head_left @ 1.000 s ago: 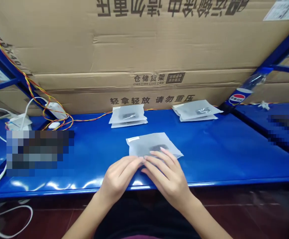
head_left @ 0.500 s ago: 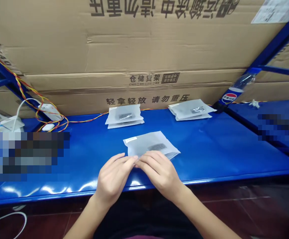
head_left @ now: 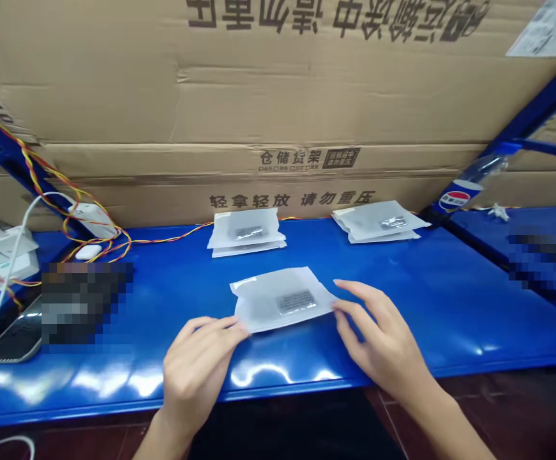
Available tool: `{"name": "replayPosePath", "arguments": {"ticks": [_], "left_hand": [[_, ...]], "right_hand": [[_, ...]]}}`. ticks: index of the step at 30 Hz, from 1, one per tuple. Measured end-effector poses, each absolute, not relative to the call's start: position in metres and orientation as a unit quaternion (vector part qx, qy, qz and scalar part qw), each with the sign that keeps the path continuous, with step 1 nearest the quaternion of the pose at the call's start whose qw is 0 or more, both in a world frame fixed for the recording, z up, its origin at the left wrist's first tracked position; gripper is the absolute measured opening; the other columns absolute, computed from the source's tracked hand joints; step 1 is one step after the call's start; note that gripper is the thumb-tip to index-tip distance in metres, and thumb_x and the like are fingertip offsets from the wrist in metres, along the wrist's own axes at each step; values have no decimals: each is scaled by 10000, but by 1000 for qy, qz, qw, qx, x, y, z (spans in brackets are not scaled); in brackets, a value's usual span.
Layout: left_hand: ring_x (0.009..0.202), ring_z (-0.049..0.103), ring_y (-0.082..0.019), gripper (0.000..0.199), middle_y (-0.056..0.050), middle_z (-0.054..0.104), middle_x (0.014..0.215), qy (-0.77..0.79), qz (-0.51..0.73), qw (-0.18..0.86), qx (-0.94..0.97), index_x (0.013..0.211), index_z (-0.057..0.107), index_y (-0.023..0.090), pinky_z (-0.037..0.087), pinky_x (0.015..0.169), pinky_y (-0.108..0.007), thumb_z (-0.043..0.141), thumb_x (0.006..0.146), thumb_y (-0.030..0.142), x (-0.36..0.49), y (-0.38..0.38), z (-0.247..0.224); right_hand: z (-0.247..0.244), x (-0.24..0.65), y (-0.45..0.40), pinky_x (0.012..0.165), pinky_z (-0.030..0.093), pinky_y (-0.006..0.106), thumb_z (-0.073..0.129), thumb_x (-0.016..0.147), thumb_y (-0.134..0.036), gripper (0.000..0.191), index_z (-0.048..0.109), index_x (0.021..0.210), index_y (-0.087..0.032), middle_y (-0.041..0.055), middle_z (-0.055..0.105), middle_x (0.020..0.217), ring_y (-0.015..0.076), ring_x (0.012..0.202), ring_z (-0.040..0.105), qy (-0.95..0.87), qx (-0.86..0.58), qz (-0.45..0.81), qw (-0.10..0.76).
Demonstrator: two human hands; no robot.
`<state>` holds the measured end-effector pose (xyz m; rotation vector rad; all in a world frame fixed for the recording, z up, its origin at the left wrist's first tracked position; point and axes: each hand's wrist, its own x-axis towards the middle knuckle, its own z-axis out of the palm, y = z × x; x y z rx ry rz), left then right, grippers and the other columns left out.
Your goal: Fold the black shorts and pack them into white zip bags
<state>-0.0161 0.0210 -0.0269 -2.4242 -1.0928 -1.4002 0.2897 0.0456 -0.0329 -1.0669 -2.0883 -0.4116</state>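
Note:
A frosted plastic zip bag [head_left: 263, 301] lies on the blue tabletop in front of me, with a dark printed label near its right side and a small white sticker at its far left corner. My left hand [head_left: 201, 361] pinches the near left corner of this bag between thumb and fingers. At the right end, my right hand [head_left: 383, 338] has its fingers apart, the fingertips at the bag's right corner. Whether they press on the edge or just touch it is hard to tell. What the bag contains is blurred by the frosted plastic.
Further back lie two small stacks of similar bags, a left stack [head_left: 246, 231] and a right stack [head_left: 378, 220]. A Pepsi bottle [head_left: 457, 195] leans by the blue post. A phone [head_left: 16, 335], a power strip [head_left: 93, 220] and tangled wires are on the left. A cardboard wall [head_left: 278, 108] rises behind.
My right hand has slid from beside the left hand to the bag's right corner, its fingers spreading. The left hand has moved slightly left, keeping the near left corner. The bag's near edge now shows.

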Motion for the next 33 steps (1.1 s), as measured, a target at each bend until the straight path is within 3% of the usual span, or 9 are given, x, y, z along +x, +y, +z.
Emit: {"name": "replayPosePath", "arguments": {"ticks": [3, 6, 11, 14, 17, 21, 24, 28, 33], "left_hand": [[912, 811, -173, 264, -15, 851, 968, -341, -468, 53, -813, 1092, 762, 198, 576, 897, -347, 644, 989, -14, -18, 22, -35], [993, 808, -198, 260, -9, 849, 970, -333, -452, 50, -826, 1086, 771, 195, 561, 976, -376, 638, 992, -7, -19, 22, -40], [1137, 777, -256, 130, -64, 841, 1073, -382, -441, 78, -808, 1100, 757, 173, 593, 953, -377, 751, 975, 136, -11, 29, -36], [1129, 776, -273, 99, -87, 829, 1128, -395, -398, 89, -823, 1086, 751, 174, 619, 917, -397, 671, 1035, 203, -5, 35, -37], [1089, 784, -269, 153, -74, 830, 1099, -388, -368, 67, -842, 1064, 741, 188, 634, 886, -406, 590, 1073, 212, -3, 39, -43], [1098, 781, -268, 130, -70, 828, 1101, -384, -368, 51, -845, 1070, 729, 191, 636, 889, -415, 599, 1060, 182, -5, 39, -48], [1109, 779, -263, 127, -65, 829, 1109, -388, -366, 39, -845, 1072, 729, 197, 634, 902, -412, 605, 1056, 174, -6, 39, -49], [1114, 777, -261, 130, -68, 829, 1110, -398, -367, 33, -840, 1077, 732, 202, 633, 910, -408, 607, 1056, 174, -5, 38, -50], [1123, 776, -265, 134, -69, 828, 1128, -395, -361, 33, -844, 1077, 735, 203, 641, 909, -415, 605, 1054, 178, -6, 38, -48]], "right_hand": [[-31, 268, 51, 1159, 522, 594, 570, 984, -76, 494, 582, 1475, -124, 215, 582, 1566, 371, 1488, 524, -857, -399, -140, 295], [-36, 251, 60, 1216, 484, 594, 462, 970, 7, 635, 490, 1589, -135, 169, 582, 1587, 333, 1515, 507, -889, -367, -133, 241], [-20, 263, 79, 1162, 557, 496, 395, 970, 50, 694, 492, 1606, -211, 87, 690, 1481, 274, 1405, 628, -887, -361, -133, 257], [5, 285, 110, 1211, 501, 503, 364, 960, 55, 743, 482, 1621, -262, 73, 667, 1511, 269, 1467, 570, -847, -397, -164, 311], [14, 298, 158, 1258, 426, 553, 373, 948, 39, 719, 494, 1614, -203, 115, 611, 1571, 302, 1541, 477, -821, -427, -189, 328], [-16, 299, 213, 1301, 252, 691, 383, 835, 80, 817, 510, 1599, -181, 127, 544, 1632, 339, 1602, 367, -846, -470, -120, 222], [-38, 300, 224, 1281, 258, 719, 451, 752, 51, 850, 557, 1566, -171, 160, 534, 1633, 361, 1597, 369, -855, -483, -11, 188], [-27, 326, 215, 1276, 341, 551, 599, 747, -58, 592, 756, 1290, -232, 95, 696, 1443, 321, 1465, 528, -726, -577, 98, 362], [1, 385, 202, 1220, 193, 718, 648, 896, -186, 363, 643, 1249, -99, 275, 566, 1387, 451, 1497, 357, -448, -722, 82, 521]]}}
